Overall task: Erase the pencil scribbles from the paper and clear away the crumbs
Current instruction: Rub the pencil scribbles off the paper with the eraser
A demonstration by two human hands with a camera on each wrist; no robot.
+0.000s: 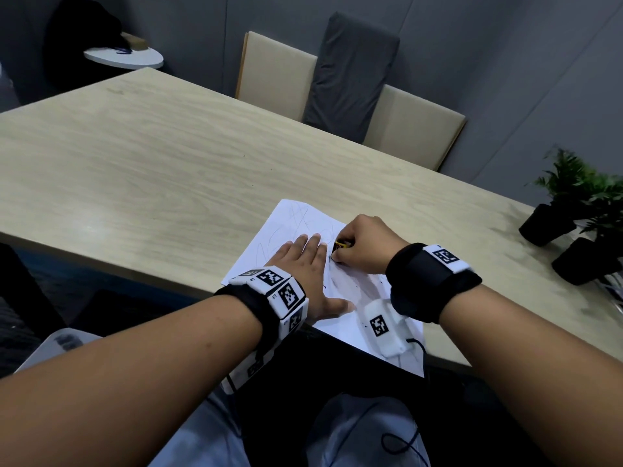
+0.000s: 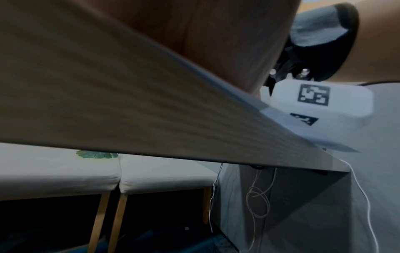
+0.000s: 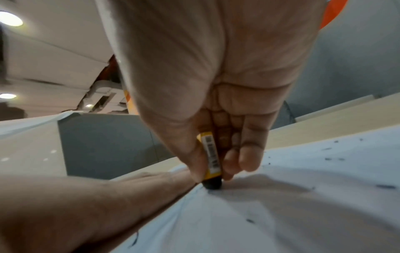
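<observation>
Wood-grain table carries the paper at its near edge, one corner hanging off, faint pencil scribbles on the far part. Left hand lies flat with fingers spread on the sheet, likely pinning it so rubbing doesn't drag or crease it. Just right of it, right hand pinches a yellow-sleeved eraser upright, dark tip pressed onto the paper for erasing; dark crumbs scattered further right, not yet cleared.
</observation>
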